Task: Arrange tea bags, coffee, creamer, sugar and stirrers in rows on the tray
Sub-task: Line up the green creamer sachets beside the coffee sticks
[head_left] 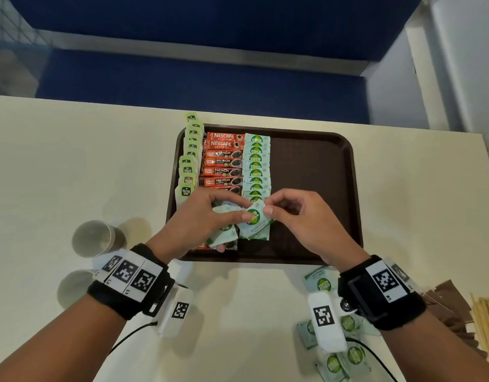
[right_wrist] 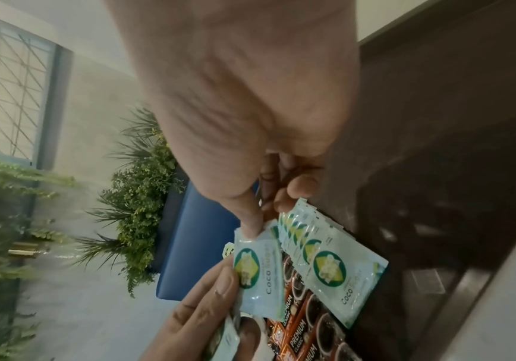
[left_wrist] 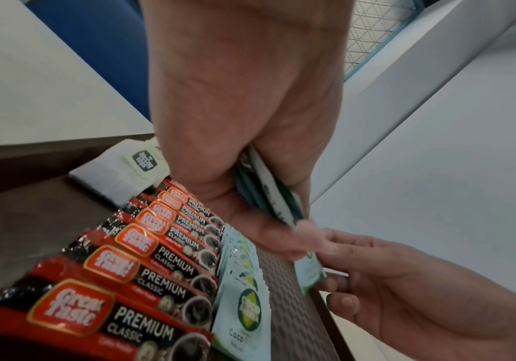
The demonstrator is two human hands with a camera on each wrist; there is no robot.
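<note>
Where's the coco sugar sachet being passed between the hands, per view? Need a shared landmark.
Head: the sachet sits centre frame, above the tray's near half, pinched by the left hand and right hand.
Left wrist: only its edge, lower right.
Right wrist: lower centre.
Shared landmark: the Great Taste coffee row.

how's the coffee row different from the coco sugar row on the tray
The coffee row is red and black sticks laid crosswise; the coco sugar row is pale green sachets, overlapped like shingles. The coffee mixes two brands, Nescafe at the far end and Great Taste nearer; the sugar is all one brand. The coffee runs nearly to the tray's near edge; the sugar stops short, by the hands. Both run near to far, side by side.
</note>
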